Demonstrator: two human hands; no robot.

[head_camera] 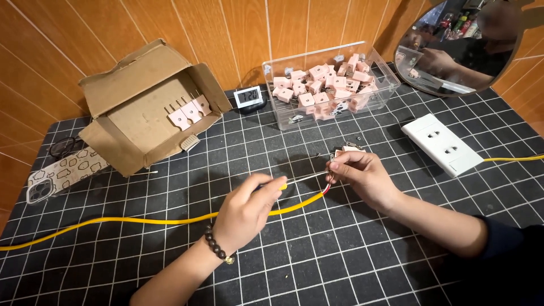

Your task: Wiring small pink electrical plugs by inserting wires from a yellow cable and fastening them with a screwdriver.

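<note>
Wiring step in hand: left hand [249,207] grips a yellow-handled screwdriver [294,181] whose tip meets the small plug [344,152] pinched in the right hand [362,175] at mat centre (yellow cable [141,221] trails toward 9 o'clock); next move likely needs steady turning.

Small pink plug part [344,152] with metal bits — pinched at the fingertips near picture centre, mostly hidden. Slim screwdriver [303,179], yellow at the handle, metal shaft lying almost level, tip pointing toward 3 o'clock into the plug part. Yellow cable [141,221] trailing from 9 o'clock across the desk [340,255], curving up to bared red wire ends just below the plug part.
</note>
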